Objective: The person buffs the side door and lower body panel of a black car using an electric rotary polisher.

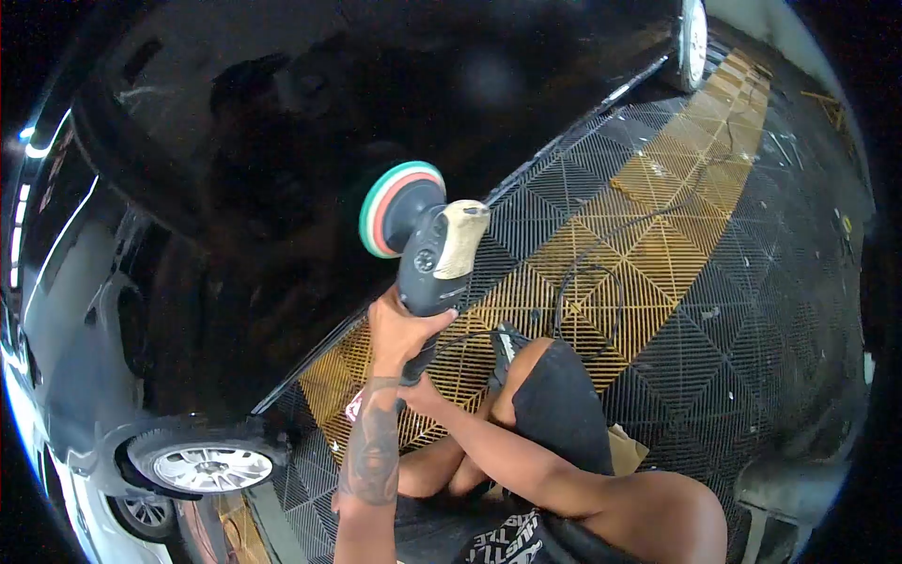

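Observation:
A dark grey car polisher [434,268] with a cream-coloured cover on its head is in both my hands. Its round pad [402,209], layered green, white and orange, faces the glossy black car door panel [282,169]; I cannot tell whether it touches the paint. My left hand [401,331], on the tattooed forearm, wraps round the polisher body just behind the head. Lower down, my right hand [420,393] is closed on the rear handle, its fingers partly hidden. A black cord [470,335] runs off near the handle.
The car's front or rear wheels [211,467] show lower left and at top right. Black and yellow slatted floor tiles [625,258] lie beside the car, with the looped cord [561,296] across them. My bent knee [554,376] is close by. Another car's wheel [146,512] is lower left.

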Available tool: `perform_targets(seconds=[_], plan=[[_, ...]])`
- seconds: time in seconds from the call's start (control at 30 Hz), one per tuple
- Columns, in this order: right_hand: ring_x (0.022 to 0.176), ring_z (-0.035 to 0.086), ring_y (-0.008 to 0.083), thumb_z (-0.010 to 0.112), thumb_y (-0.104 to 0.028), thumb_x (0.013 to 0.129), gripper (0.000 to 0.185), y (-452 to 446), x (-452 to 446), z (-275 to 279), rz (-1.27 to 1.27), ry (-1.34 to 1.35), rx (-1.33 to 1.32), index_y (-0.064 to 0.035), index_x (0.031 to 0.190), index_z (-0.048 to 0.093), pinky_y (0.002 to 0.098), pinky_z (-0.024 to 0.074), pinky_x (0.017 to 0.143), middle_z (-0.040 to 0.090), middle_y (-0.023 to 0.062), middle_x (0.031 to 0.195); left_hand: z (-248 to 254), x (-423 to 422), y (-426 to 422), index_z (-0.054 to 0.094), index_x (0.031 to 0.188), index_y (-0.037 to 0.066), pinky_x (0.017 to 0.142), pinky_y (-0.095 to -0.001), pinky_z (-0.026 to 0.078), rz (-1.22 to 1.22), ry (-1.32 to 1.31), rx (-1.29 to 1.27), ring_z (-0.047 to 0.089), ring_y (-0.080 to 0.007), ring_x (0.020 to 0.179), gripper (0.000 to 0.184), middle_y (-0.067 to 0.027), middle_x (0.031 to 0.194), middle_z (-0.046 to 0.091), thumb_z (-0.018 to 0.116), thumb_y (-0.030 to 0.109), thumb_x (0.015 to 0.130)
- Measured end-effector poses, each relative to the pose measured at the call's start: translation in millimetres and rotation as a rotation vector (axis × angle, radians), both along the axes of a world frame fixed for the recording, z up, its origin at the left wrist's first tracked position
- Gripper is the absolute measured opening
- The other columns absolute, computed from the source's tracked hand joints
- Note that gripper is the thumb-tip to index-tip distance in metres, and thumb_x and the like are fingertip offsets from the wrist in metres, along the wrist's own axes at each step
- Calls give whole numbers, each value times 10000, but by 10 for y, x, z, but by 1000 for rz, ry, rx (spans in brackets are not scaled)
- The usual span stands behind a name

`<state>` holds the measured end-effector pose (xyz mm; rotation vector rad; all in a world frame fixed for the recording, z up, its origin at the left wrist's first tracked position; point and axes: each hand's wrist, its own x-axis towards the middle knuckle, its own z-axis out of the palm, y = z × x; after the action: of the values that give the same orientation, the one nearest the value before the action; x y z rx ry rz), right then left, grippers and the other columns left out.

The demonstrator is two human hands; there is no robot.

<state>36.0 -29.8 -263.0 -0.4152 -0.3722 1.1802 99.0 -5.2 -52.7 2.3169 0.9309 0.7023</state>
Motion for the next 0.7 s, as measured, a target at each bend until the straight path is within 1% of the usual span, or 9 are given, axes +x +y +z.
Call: perform_targets(seconds=[0.2, 0.27, 0.3, 0.4, 0.47, 0.53, 0.6, 0.63, 0.7], plan=[[932, 651, 162, 814, -18, 771, 467, -29, 75, 27, -16, -225, -62, -53, 1180, 592, 360, 549, 840, 666, 30, 1060, 23, -219, 51, 700, 1069, -63, 857, -349, 564, 13, -112, -44, 725, -203, 909, 608, -160, 1021, 759, 950, 205, 585], [939, 648, 159, 817, -35, 771, 469, -30, 41, 21, 33, -274, -38, -52, 1181, 591, 362, 547, 840, 665, 32, 1058, 84, -455, 35, 702, 1070, -46, 855, -377, 569, -35, -277, -143, 747, -258, 909, 601, -179, 991, 764, 923, 219, 579], [949, 650, 161, 818, -51, 764, 478, -38, 44, 86, 30, -392, -47, -48, 1186, 592, 364, 545, 850, 671, 32, 1054, 74, -588, 52, 705, 1070, -45, 858, -350, 563, -23, -357, -180, 729, -201, 893, 556, -135, 992, 766, 919, 159, 599], [963, 665, 171, 812, -90, 752, 475, -3, -21, 292, -75, -542, 10, -33, 1179, 613, 363, 542, 879, 700, 49, 1035, 155, -1026, 78, 705, 1093, -32, 864, -329, 555, -16, -464, -226, 696, -161, 893, 535, -88, 1020, 748, 926, 106, 626], [965, 672, 178, 811, -119, 746, 463, 65, -29, 299, 90, -804, -48, -27, 1164, 636, 355, 538, 899, 718, 76, 1031, 253, -1310, 40, 695, 1110, -20, 861, -331, 553, 45, -479, -229, 694, -170, 889, 538, -80, 1018, 734, 912, 119, 639], [975, 677, 187, 840, -156, 732, 511, -31, 45, 643, 166, -826, -26, -12, 1181, 644, 361, 537, 908, 725, 102, 1062, 151, -1564, 127, 653, 1174, -23, 882, -353, 556, 51, -649, -188, 703, -215, 919, 587, -110, 1055, 724, 882, 106, 649], [1125, 613, 193, 892, -208, 742, 699, -60, 130, 735, 315, -945, 177, 15, 1316, 559, 369, 486, 1008, 667, 118, 1212, 214, -1712, 151, 611, 1227, -24, 908, -388, 558, 35, -741, -182, 703, -262, 966, 649, -145, 1089, 712, 855, 99, 639], [1149, 596, 220, 867, -323, 796, 751, -71, 158, 755, 283, -954, 259, 23, 1367, 524, 384, 456, 1043, 653, 116, 1239, 220, -1763, 135, 600, 1238, -31, 922, -410, 559, 25, -785, -244, 701, -279, 987, 682, -165, 1095, 710, 851, 116, 620], [1174, 576, 225, 834, -369, 829, 761, -127, 166, 764, 316, -807, 250, 23, 1391, 502, 382, 444, 1052, 632, 119, 1270, 309, -1742, 74, 590, 1255, -28, 931, -413, 557, 12, -862, -296, 699, -280, 998, 699, -169, 1111, 706, 849, 110, 621]])
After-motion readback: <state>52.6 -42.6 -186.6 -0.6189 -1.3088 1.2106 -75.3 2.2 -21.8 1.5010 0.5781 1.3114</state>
